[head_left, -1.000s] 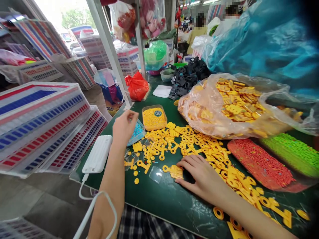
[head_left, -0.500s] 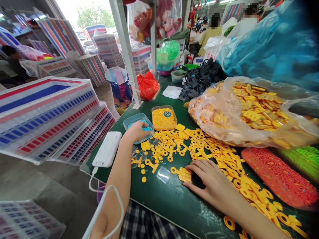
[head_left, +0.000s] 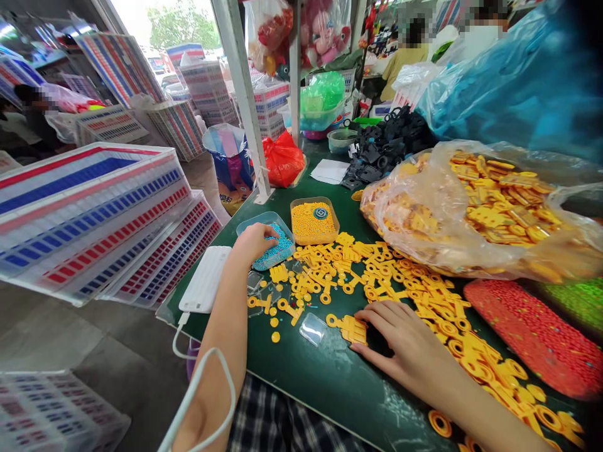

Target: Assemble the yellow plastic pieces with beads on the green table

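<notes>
My left hand (head_left: 254, 242) reaches into a small clear tray of blue beads (head_left: 277, 250), fingers curled down among the beads; whether it pinches any is hidden. My right hand (head_left: 405, 345) lies flat on the green table (head_left: 325, 383), fingertips touching a stack of yellow plastic parts (head_left: 354, 329). Loose yellow plastic parts (head_left: 377, 276) are scattered between and beyond both hands. A second clear tray holds yellow beads (head_left: 313, 220).
A white power bank (head_left: 206, 287) with a cable lies at the table's left edge. A big clear bag of yellow parts (head_left: 471, 207), red beads (head_left: 532, 339), green beads (head_left: 575, 301) and black parts (head_left: 386, 144) sit right and behind. Striped crates (head_left: 94, 213) stand left.
My left hand came down from above the blue bead tray into it. The right hand stayed on the yellow stack. The view shifted slightly.
</notes>
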